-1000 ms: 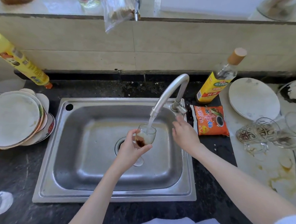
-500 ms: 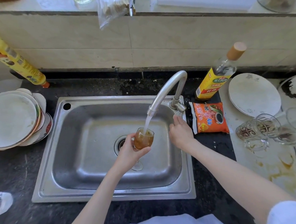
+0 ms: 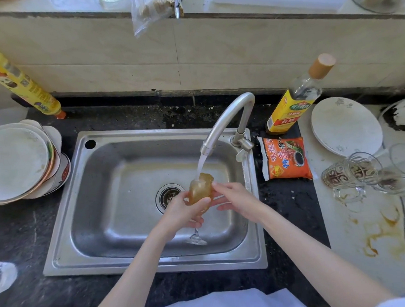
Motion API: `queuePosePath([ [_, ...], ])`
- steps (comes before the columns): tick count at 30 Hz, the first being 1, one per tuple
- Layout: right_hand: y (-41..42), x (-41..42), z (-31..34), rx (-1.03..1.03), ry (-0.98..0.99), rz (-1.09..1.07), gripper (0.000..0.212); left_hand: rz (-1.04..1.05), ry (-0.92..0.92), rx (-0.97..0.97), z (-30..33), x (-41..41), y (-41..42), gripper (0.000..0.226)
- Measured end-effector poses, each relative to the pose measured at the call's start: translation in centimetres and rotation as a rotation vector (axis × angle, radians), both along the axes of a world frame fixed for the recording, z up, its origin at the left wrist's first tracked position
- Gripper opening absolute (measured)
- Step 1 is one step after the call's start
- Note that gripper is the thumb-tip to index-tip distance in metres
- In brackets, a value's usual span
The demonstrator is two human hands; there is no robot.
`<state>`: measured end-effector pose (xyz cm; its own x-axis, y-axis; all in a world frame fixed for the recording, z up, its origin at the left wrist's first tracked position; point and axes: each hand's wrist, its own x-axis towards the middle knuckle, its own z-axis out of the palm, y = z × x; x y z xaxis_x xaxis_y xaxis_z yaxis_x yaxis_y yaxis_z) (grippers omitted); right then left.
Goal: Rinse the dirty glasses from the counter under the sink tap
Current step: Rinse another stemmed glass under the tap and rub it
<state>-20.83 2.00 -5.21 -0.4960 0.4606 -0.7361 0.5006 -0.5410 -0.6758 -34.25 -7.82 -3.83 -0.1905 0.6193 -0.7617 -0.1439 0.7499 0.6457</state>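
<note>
Head view, glass: we find the stemmed glass (image 3: pixel 200 191) over the sink (image 3: pixel 119 204), right of the drain (image 3: pixel 169 197), its bowl brim-full of brown water and its foot hanging free below the hands.
Head view, water: the tap (image 3: pixel 228 121) is running and the stream lands in the mouth of the glass.
Head view, left grip: the left hand (image 3: pixel 184 211) has its fingers and thumb curled round the bowl and carries the glass.
Head view, right grip: the right hand (image 3: pixel 236 199) lies against the far side of the bowl with fingers nearly straight; we judge it is touching or rubbing, not clasping.
Head view, remaining work: more dirty glasses (image 3: pixel 352 173) lie tipped on the stained surface (image 3: pixel 376 226) to the right, well apart from the sink.
Risk, slip: we judge that wet glass held only round the bowl could slide through the fingers and strike the steel, snapping the stem.
Risk, overflow: we expect brown water to spill over both hands and splash beyond the rim, since the bowl is already full.
Risk, knock: lifting the rim too high could hit the spout.
Risk, reach: the next pick-up crosses the sauce packet (image 3: pixel 286 158) and passes the bottle (image 3: pixel 297 96); a wet sleeve or wrist could topple either.
</note>
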Motion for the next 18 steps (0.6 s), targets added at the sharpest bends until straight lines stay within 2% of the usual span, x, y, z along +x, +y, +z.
queuePosePath([
  [4,-0.53,-0.07,-0.02,-0.103,-0.044,-0.078,0.039,0.016,-0.178,-0.094,-0.01,-0.14,-0.22,0.044],
  [10,-0.58,-0.26,-0.22,-0.096,-0.148,-0.092,0.040,0.106,-0.321,-0.177,-0.15,0.26,-0.24,0.046],
  [14,-0.52,-0.58,-0.26,-0.103,-0.080,-0.103,0.035,0.130,-0.330,-0.134,-0.12,-0.09,-0.30,0.045],
  [18,-0.77,-0.90,-0.21,-0.078,0.037,-0.165,0.027,0.185,-0.249,-0.006,-0.51,-0.07,-0.58,0.048],
])
